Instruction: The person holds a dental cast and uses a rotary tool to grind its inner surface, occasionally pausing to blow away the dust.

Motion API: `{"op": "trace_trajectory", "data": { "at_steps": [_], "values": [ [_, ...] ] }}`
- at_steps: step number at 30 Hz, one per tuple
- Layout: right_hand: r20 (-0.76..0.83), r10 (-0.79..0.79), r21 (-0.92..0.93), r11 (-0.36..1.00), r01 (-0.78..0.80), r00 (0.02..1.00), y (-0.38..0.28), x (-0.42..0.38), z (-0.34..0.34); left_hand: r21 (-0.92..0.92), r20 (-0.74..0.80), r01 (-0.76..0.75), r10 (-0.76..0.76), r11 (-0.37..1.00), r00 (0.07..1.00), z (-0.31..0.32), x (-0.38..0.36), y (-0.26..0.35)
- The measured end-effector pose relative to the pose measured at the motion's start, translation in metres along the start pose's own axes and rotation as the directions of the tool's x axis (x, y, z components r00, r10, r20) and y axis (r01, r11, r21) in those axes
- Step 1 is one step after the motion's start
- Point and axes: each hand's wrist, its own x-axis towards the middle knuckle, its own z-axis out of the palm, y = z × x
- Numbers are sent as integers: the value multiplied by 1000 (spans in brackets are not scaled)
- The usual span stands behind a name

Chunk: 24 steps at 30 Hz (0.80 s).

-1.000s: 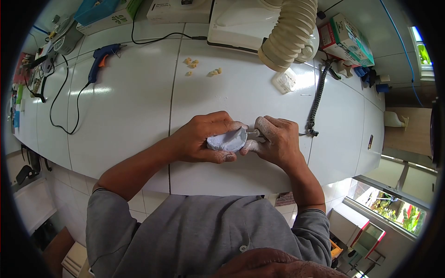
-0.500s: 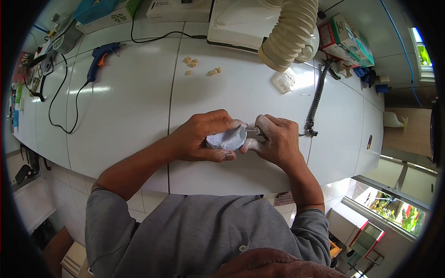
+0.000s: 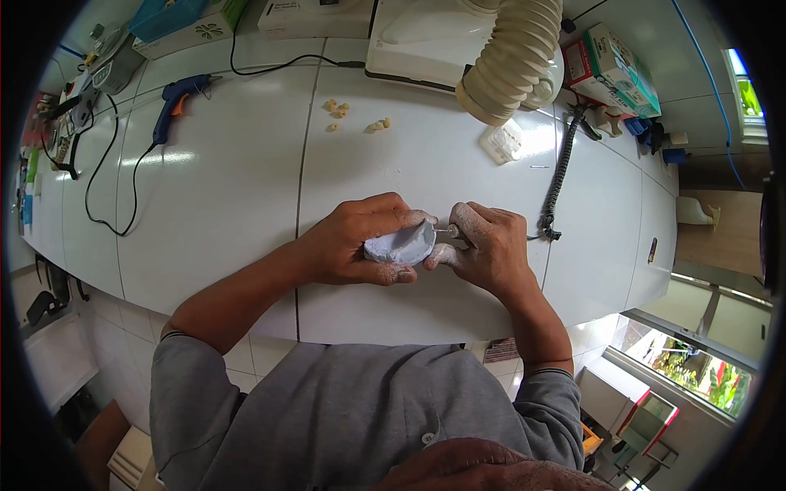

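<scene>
The cast (image 3: 401, 248) is over the table (image 3: 409, 315), clamped between the thumb and fingers of the left hand (image 3: 354, 241). The right hand (image 3: 494, 250) has its fingers closed on a tool (image 3: 451, 231), its tip at the cast's edge, contact unclear. Beyond lie yellow pieces (image 3: 332, 105), a glue gun (image 3: 173, 110) farther left.

The white desk (image 3: 221, 204), crossed by straight seams, carries a blue glue gun (image 3: 170, 110) toward its far left corner, small yellowish pieces (image 3: 341, 113) nearer the far edge's middle, and a coiled black cord (image 3: 561, 176) toward the right edge.
</scene>
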Motion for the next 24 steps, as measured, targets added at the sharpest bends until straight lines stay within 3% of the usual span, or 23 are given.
{"op": "trace_trajectory", "data": {
  "at_steps": [24],
  "values": [
    [1,26,15,1000,-26,1000,1,-1,3,6,-4,8,-8,1000,1000,0,0,0]
  ]
}}
